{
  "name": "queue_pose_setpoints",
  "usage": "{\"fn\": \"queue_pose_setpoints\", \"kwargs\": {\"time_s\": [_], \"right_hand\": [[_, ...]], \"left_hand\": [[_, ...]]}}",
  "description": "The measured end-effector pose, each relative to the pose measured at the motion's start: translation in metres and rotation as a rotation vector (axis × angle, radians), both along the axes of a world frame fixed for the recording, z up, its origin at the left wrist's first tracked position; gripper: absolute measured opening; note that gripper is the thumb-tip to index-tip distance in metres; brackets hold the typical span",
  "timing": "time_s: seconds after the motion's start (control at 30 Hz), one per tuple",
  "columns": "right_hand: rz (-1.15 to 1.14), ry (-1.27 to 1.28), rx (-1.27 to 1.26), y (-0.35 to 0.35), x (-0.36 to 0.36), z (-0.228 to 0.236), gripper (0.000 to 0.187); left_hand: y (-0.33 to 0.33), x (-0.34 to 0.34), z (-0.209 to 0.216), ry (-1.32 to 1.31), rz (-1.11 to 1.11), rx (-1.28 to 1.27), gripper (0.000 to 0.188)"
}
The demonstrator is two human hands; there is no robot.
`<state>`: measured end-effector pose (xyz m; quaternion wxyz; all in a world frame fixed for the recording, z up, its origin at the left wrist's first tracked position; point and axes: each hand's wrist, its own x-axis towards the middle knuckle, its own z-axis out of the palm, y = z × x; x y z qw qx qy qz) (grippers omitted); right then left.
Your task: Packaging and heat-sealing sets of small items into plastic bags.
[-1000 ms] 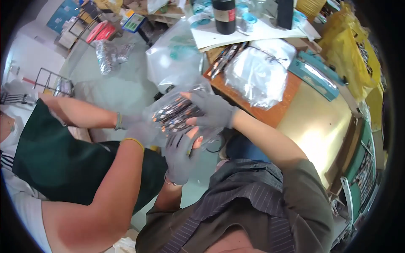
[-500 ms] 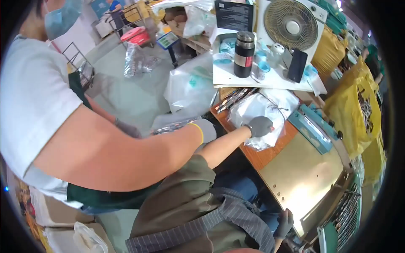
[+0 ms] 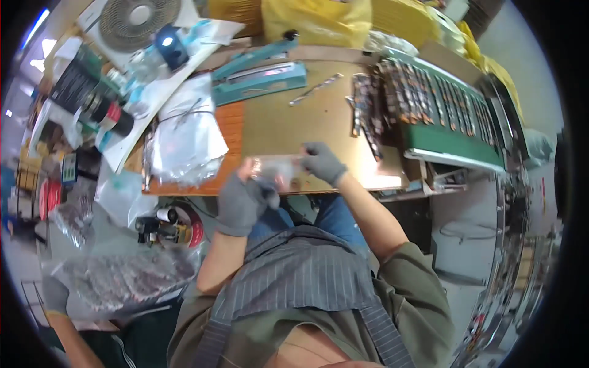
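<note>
Both my hands wear grey gloves with bare fingertips. Between them, over the table's front edge, stretches a small clear plastic bag [image 3: 276, 170]. My left hand [image 3: 241, 199] pinches its left end, and my right hand [image 3: 323, 164] grips its right end. Whether anything is inside cannot be made out through the glare. A stack of clear plastic bags [image 3: 187, 141], with a dark tie across it, lies left of my hands. Beyond them stands a teal bag sealer [image 3: 261, 84]. A single spiral-patterned rod, like a drill bit [image 3: 316, 89], rests on the tabletop.
More such rods [image 3: 368, 104] lie at the right, beside a green rack [image 3: 454, 144] lined with several. A white shelf at the left bears a flask [image 3: 107, 113], a phone [image 3: 172, 48] and a fan [image 3: 138, 24]. A co-worker's gloved hand [image 3: 55, 295] is by bagged rods [image 3: 132, 276].
My view has swung right to face the table. My left hand has left the bag stack, and my right hand has come up from the table's edge; both now hold a clear bag.
</note>
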<state>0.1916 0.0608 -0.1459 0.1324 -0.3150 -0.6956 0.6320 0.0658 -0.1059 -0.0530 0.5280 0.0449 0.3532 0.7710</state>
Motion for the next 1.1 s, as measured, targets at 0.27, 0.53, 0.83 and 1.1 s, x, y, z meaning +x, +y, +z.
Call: {"fn": "queue_pose_setpoints", "kwargs": {"time_s": [0.27, 0.53, 0.83, 1.1], "right_hand": [[-0.318, -0.013, 0.429, 0.008, 0.135, -0.011, 0.048], [-0.401, -0.522, 1.002, 0.071, 0.231, -0.080, 0.076], [-0.606, -0.016, 0.454, 0.158, 0.103, -0.079, 0.066], [-0.709, 0.277, 0.300, 0.096, 0.082, -0.059, 0.050]], "left_hand": [[0.051, -0.011, -0.009, 0.508, -0.212, 0.105, 0.040], [0.201, -0.055, -0.127, 2.046, -0.171, -0.300, 0.047], [0.283, 0.064, -0.192, 1.959, -0.219, -0.201, 0.073], [0.280, 0.060, -0.199, 1.181, -0.307, -0.196, 0.065]]}}
